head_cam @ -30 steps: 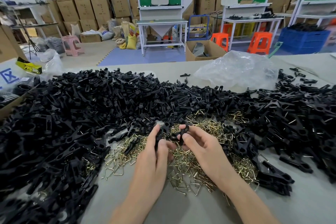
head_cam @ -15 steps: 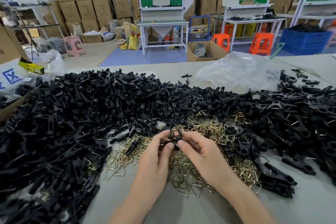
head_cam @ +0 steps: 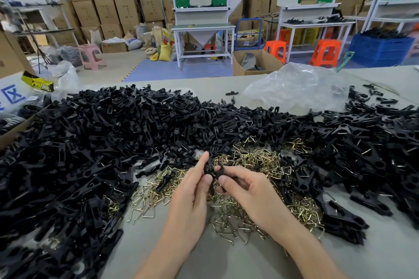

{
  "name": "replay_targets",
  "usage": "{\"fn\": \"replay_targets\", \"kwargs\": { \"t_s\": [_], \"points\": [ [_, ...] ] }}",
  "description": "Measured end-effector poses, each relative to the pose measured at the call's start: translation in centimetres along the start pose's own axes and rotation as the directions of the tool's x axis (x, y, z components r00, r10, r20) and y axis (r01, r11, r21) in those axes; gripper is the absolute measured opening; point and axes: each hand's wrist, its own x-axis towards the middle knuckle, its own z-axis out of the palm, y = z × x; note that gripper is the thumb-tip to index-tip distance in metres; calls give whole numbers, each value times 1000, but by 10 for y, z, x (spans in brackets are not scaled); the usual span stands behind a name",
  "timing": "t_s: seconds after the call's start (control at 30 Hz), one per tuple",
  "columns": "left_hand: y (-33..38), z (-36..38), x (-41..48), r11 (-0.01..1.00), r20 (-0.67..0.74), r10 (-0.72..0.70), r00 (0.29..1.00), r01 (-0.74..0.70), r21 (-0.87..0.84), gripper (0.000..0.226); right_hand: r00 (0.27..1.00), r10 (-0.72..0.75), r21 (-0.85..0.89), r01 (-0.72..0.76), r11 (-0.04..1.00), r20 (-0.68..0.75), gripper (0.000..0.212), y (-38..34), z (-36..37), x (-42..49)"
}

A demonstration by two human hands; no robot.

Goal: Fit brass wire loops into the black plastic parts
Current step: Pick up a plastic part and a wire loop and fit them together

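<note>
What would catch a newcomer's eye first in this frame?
First, the huge heap of black plastic parts sprawling across the left and far side of the grey table. Next, the glinting pile of brass wire loops at the centre, under the left hand and right hand, which together pinch one black part in their fingers. A crumpled clear plastic bag lies at the far right.

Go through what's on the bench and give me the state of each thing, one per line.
Left hand: pinching the black part.
Right hand: pinching the same part.
Black part: held above the wire loops.
Wire loops: loose heap.
Plastic bag: crumpled, lying on the table.
</note>
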Motion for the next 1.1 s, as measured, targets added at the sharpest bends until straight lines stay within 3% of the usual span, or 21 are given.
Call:
{"fn": "replay_targets", "kwargs": {
  "t_s": [0.33, 0.53, 1.1],
  "points": [
    [-4, 0, 1, 995, 19, -45, 999, 46, -90, 44, 999, 11, 77, -13, 997, 39, 38, -3, 0, 0],
    [-7, 0, 2, 955, -4, -137, 991, 131, -265, 13, 998, 67, 133, -67, 989, 6, 43, -1, 0, 0],
    [-5, -2, 2, 947, 7, -131, 991, 128, -294, 15, 995, 96, 106, -96, 990, 7, 40, 0, -3, 1]
  ]
}}
